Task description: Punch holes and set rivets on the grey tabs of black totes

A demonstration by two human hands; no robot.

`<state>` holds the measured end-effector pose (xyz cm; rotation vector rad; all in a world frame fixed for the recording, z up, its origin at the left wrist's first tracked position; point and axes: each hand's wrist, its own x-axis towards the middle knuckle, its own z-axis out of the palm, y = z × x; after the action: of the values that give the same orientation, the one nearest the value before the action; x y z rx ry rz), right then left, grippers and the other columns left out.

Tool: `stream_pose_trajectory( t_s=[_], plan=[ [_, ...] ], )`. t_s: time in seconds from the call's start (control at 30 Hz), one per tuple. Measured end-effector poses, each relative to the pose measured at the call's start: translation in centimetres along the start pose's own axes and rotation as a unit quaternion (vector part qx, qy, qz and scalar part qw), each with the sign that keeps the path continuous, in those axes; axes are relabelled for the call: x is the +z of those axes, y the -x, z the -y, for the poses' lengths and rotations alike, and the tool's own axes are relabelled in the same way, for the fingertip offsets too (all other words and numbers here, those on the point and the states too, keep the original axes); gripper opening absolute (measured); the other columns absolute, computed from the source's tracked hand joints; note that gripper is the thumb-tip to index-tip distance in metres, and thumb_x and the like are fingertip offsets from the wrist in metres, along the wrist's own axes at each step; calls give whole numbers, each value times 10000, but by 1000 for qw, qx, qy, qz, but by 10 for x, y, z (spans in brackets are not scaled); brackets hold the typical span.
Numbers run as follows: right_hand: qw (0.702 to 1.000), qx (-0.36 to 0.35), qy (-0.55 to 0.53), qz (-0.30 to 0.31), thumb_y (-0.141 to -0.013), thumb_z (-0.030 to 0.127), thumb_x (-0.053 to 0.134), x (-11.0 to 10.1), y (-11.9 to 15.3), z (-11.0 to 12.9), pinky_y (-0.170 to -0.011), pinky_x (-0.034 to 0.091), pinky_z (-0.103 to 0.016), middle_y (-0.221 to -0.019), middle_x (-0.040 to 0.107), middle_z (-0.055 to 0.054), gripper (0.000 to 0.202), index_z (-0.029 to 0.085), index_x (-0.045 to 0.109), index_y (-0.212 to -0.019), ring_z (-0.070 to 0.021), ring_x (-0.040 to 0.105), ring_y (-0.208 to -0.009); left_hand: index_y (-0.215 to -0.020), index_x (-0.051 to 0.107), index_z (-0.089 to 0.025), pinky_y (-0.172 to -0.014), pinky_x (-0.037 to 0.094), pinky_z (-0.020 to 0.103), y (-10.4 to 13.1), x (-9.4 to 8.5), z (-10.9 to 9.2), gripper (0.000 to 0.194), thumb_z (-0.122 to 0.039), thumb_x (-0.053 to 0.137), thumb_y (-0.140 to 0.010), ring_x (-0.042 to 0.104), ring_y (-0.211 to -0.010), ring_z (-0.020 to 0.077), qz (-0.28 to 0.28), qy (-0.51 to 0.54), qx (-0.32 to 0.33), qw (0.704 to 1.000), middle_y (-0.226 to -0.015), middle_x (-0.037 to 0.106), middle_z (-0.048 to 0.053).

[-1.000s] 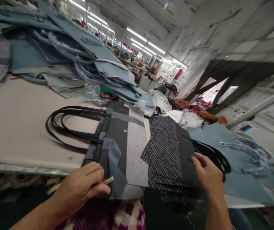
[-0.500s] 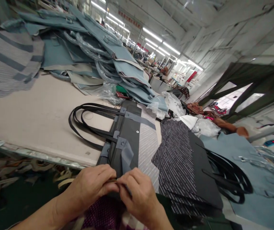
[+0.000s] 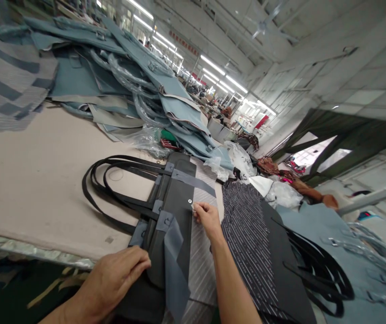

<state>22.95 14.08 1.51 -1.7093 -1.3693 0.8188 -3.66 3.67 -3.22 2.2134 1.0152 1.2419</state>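
Note:
A dark grey bag piece [image 3: 177,195] with long black handles [image 3: 112,198] lies over the table's front edge, striped lining showing at its right. My left hand [image 3: 120,274] is closed over its near left part; what its fingers hold, if anything, is hidden. My right hand [image 3: 208,218] is pinched at the seam between the grey panel and the striped lining [image 3: 201,243], beside a small round white-rimmed spot [image 3: 190,201]. Something small and pale shows at its fingertips, too small to name. A loose blue-grey strip [image 3: 174,265] hangs between the hands.
Blue bag pieces in plastic [image 3: 118,67] are heaped behind. Striped pieces [image 3: 7,81] lie at the left of the table [image 3: 44,180]. Another black bag stack [image 3: 267,252] with striped lining and handles sits at the right, beside more blue pieces [image 3: 365,270]. A green and red box [image 3: 169,140] stands behind.
My hands, together at the near edge before, are now apart. The right moved up and away to the seam; the left moved left and slightly nearer. The view has shifted slightly.

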Motion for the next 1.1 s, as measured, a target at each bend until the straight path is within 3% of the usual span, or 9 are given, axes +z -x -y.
stream_pose_trajectory(
  t_s=[0.13, 0.33, 0.43, 0.53, 0.67, 0.73, 0.83, 0.97, 1.1],
  plan=[
    [998, 28, 45, 19, -875, 376, 687, 3, -36, -10, -455, 380, -210, -550, 552, 71, 239, 141, 696, -836, -74, 456, -432, -868, 610, -254, -622, 480, 169, 2, 0, 5, 258, -335, 455, -1058, 677, -636, 100, 4, 14, -3, 1000, -720, 664, -61],
    [987, 53, 144, 49, -929, 298, 721, 14, -54, -12, -535, 486, -224, -622, 597, 67, 187, 146, 673, -831, -90, 566, -527, -930, 615, -262, -659, 487, 153, 2, -3, 5, 182, -286, 473, -1041, 683, -676, 100, 23, 29, 6, 999, -763, 682, -60],
    [980, 77, 176, 47, -874, 292, 753, 8, -59, -13, -468, 457, -224, -553, 581, 88, 165, 158, 676, -931, -107, 556, -446, -931, 614, -265, -661, 485, 151, 2, -3, 5, 180, -286, 474, -1043, 678, -672, 97, 9, 31, 8, 999, -760, 677, -63],
    [975, 84, 202, 28, -751, 370, 823, -2, -60, -10, -390, 397, -247, -437, 518, 107, 349, 161, 667, -982, -151, 513, -358, -926, 622, -265, -641, 480, 155, 2, -3, 5, 192, -270, 470, -1042, 670, -661, 95, 7, 37, 14, 999, -744, 669, -61],
    [977, -2, 214, -12, -851, 378, 679, 6, -37, 10, -562, 503, -294, -582, 636, 19, 241, 159, 696, -951, -191, 627, -558, -960, 652, -266, -643, 484, 146, 5, -4, 8, 188, -269, 484, -1044, 681, -675, 89, 11, 59, 31, 998, -755, 692, -59],
    [977, -70, 203, 0, -888, 345, 636, 27, -11, 26, -745, 538, -302, -804, 720, -28, 200, 187, 733, -965, -187, 676, -756, -1009, 681, -281, -648, 491, 133, 7, -4, 10, 177, -299, 509, -1044, 693, -677, 83, -1, 65, 44, 997, -758, 713, -64],
    [956, -171, 231, 66, -823, 366, 764, 69, 30, 47, -888, 530, -323, -1028, 721, -51, 225, 238, 778, -1008, -211, 679, -934, -1018, 728, -301, -660, 505, 119, 6, -4, 11, 163, -326, 567, -1019, 710, -681, 82, -3, 79, 38, 996, -761, 737, -67],
    [891, -231, 385, 72, -879, 326, 747, 107, 57, 62, -879, 548, -410, -1078, 694, -136, 238, 170, 762, -1058, -304, 654, -1036, -884, 765, -287, -646, 516, 105, 2, -8, 10, 124, -271, 652, -931, 719, -673, 87, 29, 135, -38, 990, -746, 755, -68],
    [872, -260, 413, 43, -960, 209, 621, 98, 58, 73, -852, 540, -397, -1007, 707, -143, 136, 142, 739, -972, -295, 646, -983, -829, 778, -287, -655, 548, 129, 10, -18, 11, 169, -323, 637, -914, 733, -681, 115, 79, 163, -95, 979, -748, 774, -59]
  ],
)
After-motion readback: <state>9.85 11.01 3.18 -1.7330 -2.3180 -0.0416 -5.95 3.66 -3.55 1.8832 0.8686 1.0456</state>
